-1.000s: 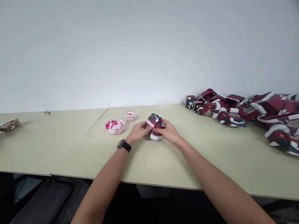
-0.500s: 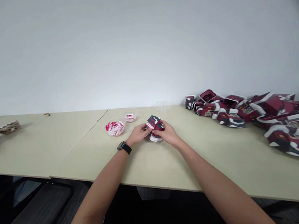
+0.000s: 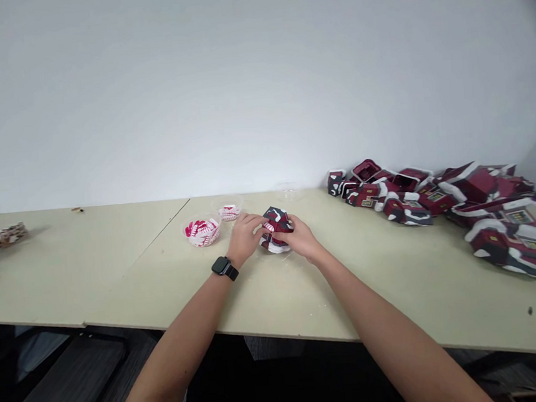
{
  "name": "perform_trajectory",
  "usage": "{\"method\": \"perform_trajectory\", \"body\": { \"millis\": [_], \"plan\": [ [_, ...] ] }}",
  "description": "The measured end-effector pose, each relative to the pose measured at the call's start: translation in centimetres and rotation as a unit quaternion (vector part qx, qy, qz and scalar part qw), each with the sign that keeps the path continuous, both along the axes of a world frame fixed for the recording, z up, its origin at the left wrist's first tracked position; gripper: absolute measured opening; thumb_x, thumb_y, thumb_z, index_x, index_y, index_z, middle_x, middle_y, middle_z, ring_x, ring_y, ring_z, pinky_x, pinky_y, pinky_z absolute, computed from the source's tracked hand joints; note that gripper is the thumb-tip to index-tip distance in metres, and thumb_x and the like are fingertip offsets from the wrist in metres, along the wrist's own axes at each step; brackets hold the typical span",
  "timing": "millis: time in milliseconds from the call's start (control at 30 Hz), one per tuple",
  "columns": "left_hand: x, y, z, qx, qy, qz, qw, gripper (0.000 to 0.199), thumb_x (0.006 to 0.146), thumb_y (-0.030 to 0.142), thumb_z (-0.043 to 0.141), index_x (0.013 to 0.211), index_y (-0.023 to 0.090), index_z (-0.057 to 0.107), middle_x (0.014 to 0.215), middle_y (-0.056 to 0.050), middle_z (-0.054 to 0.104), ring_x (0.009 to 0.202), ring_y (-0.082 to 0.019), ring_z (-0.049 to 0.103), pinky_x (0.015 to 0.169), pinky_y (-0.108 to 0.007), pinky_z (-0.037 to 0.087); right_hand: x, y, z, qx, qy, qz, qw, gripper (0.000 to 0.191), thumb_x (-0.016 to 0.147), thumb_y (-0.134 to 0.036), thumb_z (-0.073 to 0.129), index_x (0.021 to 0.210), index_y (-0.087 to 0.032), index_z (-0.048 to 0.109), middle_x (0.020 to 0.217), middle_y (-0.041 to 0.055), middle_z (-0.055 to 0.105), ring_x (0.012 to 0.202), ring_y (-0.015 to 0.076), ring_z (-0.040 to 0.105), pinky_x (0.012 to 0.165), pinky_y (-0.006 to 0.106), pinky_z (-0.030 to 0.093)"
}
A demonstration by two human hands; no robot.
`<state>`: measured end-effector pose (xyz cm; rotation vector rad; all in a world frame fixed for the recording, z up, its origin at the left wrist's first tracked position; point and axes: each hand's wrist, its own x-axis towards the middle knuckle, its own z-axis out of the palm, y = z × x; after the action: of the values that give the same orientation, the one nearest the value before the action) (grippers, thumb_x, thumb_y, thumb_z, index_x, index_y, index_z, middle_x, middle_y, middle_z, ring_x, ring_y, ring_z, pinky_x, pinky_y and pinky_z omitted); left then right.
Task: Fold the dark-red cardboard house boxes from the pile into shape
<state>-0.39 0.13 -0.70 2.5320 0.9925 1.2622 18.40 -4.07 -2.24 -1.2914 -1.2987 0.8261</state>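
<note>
Held in my right hand (image 3: pixel 302 239), a small maroon, black and white folded piece (image 3: pixel 276 218) sits just above the table. The right fingers are closed around its right side. My left hand (image 3: pixel 245 235), with a black watch (image 3: pixel 225 267) on the wrist, is at the piece's left side. Its thumb and fingers pinch a small white strip with red stripes (image 3: pixel 269 226) against the front. Left of my hands stands a clear bowl (image 3: pixel 204 231) of similar red and white strips. Behind it is a second clear bowl (image 3: pixel 229 213) with fewer strips.
A heap of larger maroon, black and white folded pieces (image 3: pixel 404 205) covers the table's right side. A faint clear container (image 3: pixel 288 191) stands near the wall. At far left lies a brown and white pile (image 3: pixel 6 235). The table's front edge (image 3: pixel 289 336) runs below my forearms.
My left hand has turned, with its back raised and its fingers higher at the striped strip. The right hand keeps its hold. The camera view has shifted slightly; another person's hand at far left is gone.
</note>
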Motion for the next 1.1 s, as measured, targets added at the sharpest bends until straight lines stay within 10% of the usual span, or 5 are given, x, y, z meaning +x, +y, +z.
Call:
{"method": "perform_trajectory", "body": {
  "millis": [1100],
  "plan": [
    [-0.4,0.7,0.3,0.026,-0.025,-0.013,0.999,0.019,0.094,0.016,0.064,0.096,0.022,0.082,0.099,-0.008,0.079,0.097,-0.025,0.067,0.093,-0.043,0.051,-0.2,-1.2,1.7,-0.077,0.12,0.066,0.988,0.054,0.063,-0.03,0.082,0.115,-0.021,0.071,0.107,0.0041,0.079,0.098,0.0247,0.072,0.089,0.038,0.056]
  ]
}}
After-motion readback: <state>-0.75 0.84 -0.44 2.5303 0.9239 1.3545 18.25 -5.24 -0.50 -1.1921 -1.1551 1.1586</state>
